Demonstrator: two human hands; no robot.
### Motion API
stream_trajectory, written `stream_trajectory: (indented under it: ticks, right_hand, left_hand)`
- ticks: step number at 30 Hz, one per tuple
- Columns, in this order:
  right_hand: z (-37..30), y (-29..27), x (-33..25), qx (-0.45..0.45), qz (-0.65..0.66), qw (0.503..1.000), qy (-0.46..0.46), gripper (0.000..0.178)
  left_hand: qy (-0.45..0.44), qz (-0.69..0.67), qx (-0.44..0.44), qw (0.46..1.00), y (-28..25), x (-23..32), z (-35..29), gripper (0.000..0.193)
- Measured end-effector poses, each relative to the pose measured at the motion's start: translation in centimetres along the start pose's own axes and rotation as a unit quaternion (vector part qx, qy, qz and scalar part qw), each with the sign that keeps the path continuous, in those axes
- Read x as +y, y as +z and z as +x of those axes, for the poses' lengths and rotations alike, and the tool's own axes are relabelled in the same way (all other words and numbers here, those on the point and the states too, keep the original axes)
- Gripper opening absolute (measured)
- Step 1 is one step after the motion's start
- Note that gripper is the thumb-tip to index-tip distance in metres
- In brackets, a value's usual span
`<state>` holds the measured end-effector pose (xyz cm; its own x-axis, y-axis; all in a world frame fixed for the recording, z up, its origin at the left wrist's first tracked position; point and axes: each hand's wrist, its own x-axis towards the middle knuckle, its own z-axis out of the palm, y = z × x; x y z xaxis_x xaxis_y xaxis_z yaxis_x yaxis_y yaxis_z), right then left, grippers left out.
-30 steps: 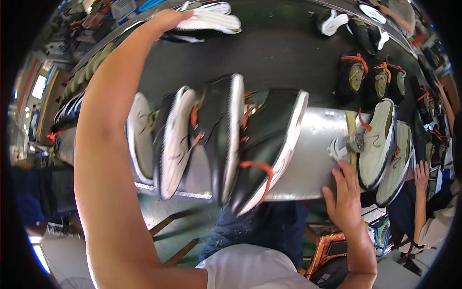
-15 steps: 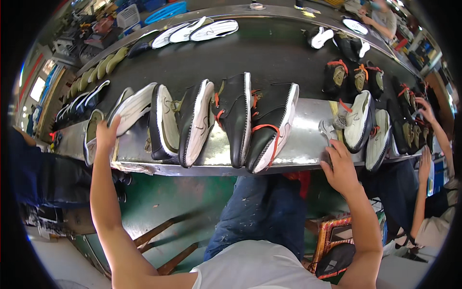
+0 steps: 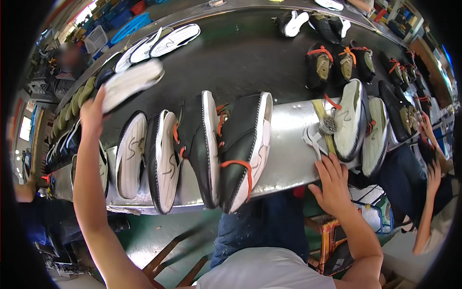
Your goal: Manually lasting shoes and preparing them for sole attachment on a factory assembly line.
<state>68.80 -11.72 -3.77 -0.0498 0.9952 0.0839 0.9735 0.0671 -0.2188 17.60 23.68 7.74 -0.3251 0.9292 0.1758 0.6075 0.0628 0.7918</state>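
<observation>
My left hand (image 3: pixel 92 115) is closed on one end of a shoe with a white sole (image 3: pixel 134 84), held raised over the far left of the bench and blurred by motion. My right hand (image 3: pixel 333 185) lies at the metal bench edge, fingers stretched and thumb apart. Its fingertips touch the handles of metal pincers (image 3: pixel 313 139). Between my hands, black shoes with white soles lean on their sides in a row, among them a sole-out shoe (image 3: pixel 131 154), another (image 3: pixel 164 161) and a high shoe with an orange lace (image 3: pixel 245 154).
A dark belt (image 3: pixel 240 62) runs behind the metal bench (image 3: pixel 286 144). White-soled shoes (image 3: pixel 175 39) lie at its far left, and orange-laced shoes (image 3: pixel 318 62) stand at the right. Two shoes (image 3: pixel 349 120) rest beside the pincers. Another person's hands (image 3: pixel 433 176) are at far right.
My left hand has lifted the white-soled shoe out of the row, up and away over the belt. My right hand stays by the pincers. The whole view has shifted slightly.
</observation>
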Motion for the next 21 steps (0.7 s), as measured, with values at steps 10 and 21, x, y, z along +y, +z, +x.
stream_trajectory:
  ticks: [10,21]
  right_hand:
    - [0.2,-0.1,-0.2,-0.039,-0.002,0.999,0.001,0.063]
    - [1.6,-0.8,0.8,-0.035,0.012,0.999,0.002,0.064]
  left_hand:
    - [0.144,0.131,-0.08,0.978,28.1,3.3,18.2,0.075]
    - [0.248,0.354,0.001,0.902,26.1,-6.7,33.1,0.101]
